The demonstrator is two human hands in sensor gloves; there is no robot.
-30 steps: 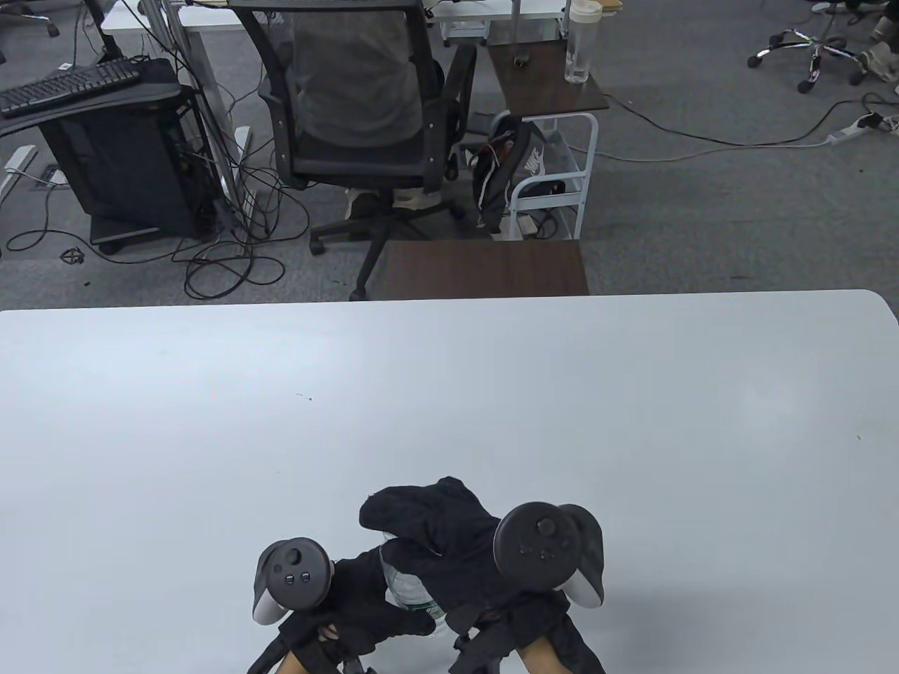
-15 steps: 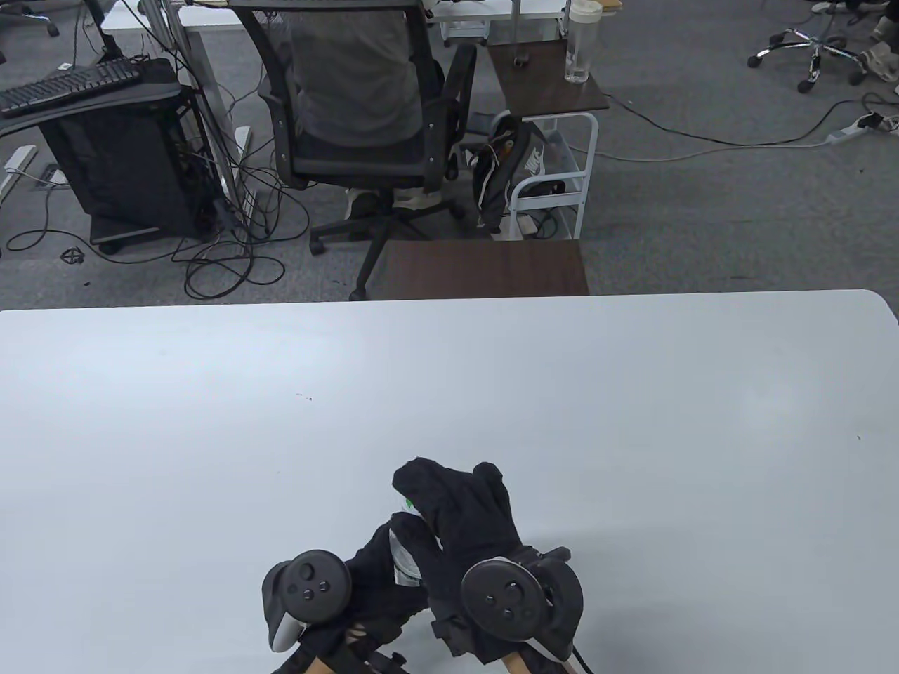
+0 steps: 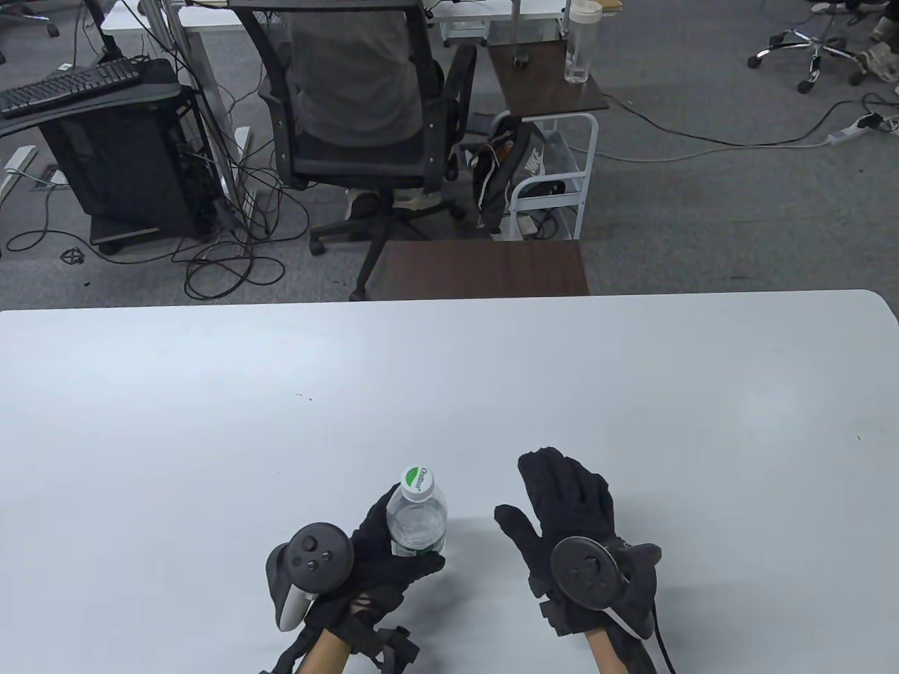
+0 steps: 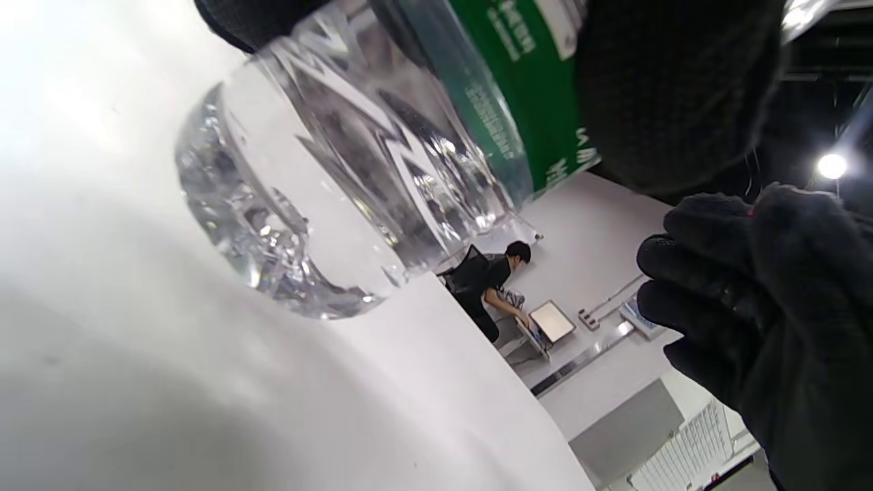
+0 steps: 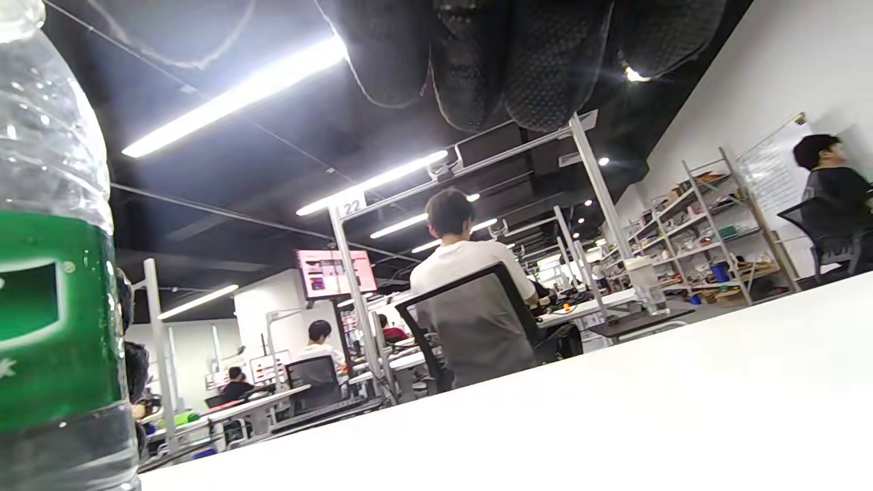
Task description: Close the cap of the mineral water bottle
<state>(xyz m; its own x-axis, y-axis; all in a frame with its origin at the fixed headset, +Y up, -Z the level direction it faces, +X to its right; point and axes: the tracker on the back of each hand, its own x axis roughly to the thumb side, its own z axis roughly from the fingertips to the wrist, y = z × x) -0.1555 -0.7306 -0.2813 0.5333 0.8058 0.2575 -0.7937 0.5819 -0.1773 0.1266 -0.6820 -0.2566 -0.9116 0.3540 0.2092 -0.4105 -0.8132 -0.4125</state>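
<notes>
A clear mineral water bottle (image 3: 417,523) with a green label stands upright on the white table (image 3: 449,393) near its front edge. Its white-and-green cap (image 3: 416,481) sits on top. My left hand (image 3: 386,554) grips the bottle around its middle; in the left wrist view the bottle's base (image 4: 286,225) rests on the table under my fingers (image 4: 675,88). My right hand (image 3: 562,502) is flat and open above the table, to the right of the bottle and apart from it. The right wrist view shows the bottle (image 5: 54,273) at the left edge and my fingers (image 5: 505,61) at the top.
Beyond the table's far edge stand a small dark side table (image 3: 484,268), an office chair (image 3: 365,119) with a seated person, and a white cart (image 3: 555,175). The rest of the white table surface is bare.
My right hand has come off the bottle's top and moved to the right, opening flat. The cap now shows on the bottle. My left hand still grips the bottle.
</notes>
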